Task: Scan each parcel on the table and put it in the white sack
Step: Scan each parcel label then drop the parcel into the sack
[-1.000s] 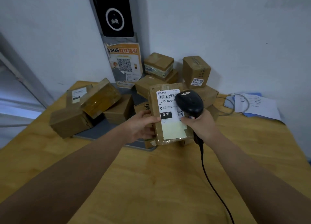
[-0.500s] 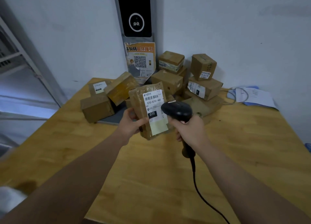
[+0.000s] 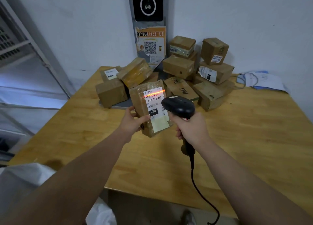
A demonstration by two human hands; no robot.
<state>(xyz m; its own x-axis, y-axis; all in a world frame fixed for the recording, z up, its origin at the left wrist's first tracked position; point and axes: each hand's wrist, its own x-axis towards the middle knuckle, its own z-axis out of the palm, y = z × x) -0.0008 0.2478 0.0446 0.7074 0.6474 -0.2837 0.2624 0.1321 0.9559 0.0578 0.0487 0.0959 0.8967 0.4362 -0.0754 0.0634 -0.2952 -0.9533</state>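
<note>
While held clear above the pale, grainy wooden table (image 3: 254, 131), near its middle: flat rectangular parcel of brown cardboard under glossy, wrinkled clear tape (image 3: 137, 99), white printed label (image 3: 155, 106) facing the camera. Gripped at its left edge by the left hand (image 3: 131, 124), thumb across the front, other fingers curled behind. Aimed at the label from just right: matte black, rounded plastic barcode scanner (image 3: 177, 106), handle wrapped by the curled fingers of the right hand (image 3: 192, 131), thin black cable (image 3: 197, 187) trailing off the near edge. Behind, against the wall: heap of taped brown cardboard boxes (image 3: 179, 65). At lower left, below table level: soft, creased white sack (image 3: 25, 177). Unlike half a second earlier: orange-red scan line (image 3: 154, 94) now lit across the barcode; both grips unchanged.
</note>
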